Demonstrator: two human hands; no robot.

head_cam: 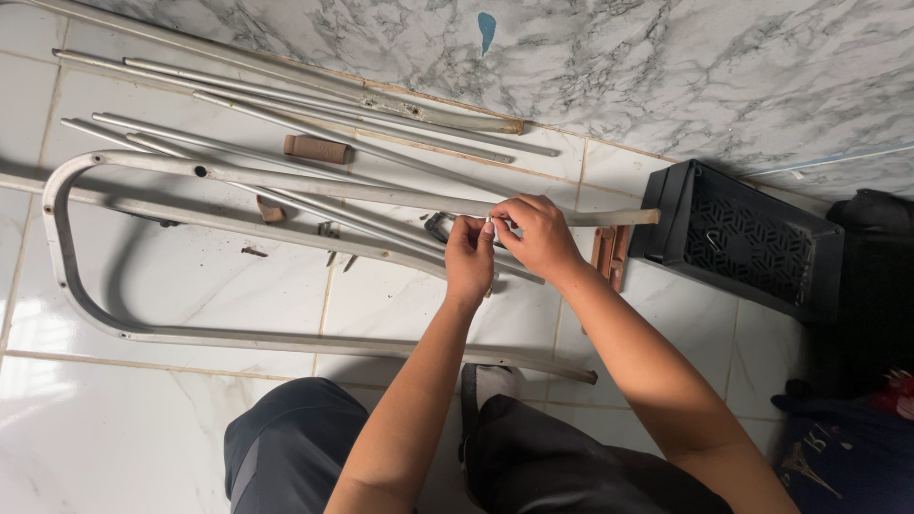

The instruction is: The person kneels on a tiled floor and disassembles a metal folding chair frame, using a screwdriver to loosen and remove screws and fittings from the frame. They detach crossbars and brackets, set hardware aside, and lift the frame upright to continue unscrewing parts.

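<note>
My left hand and my right hand meet above a grey U-shaped metal tube frame that lies on the white tiled floor. Both hands pinch one small pale part between their fingertips, close to the frame's upper tube. The part is too small to identify. A small dark metal fitting sits on the tubes just left of my left hand.
Several loose thin metal rods lie along the marble wall. A brown grip rests among them. A black plastic crate stands at the right, brown pieces beside it. My dark-trousered knees are below.
</note>
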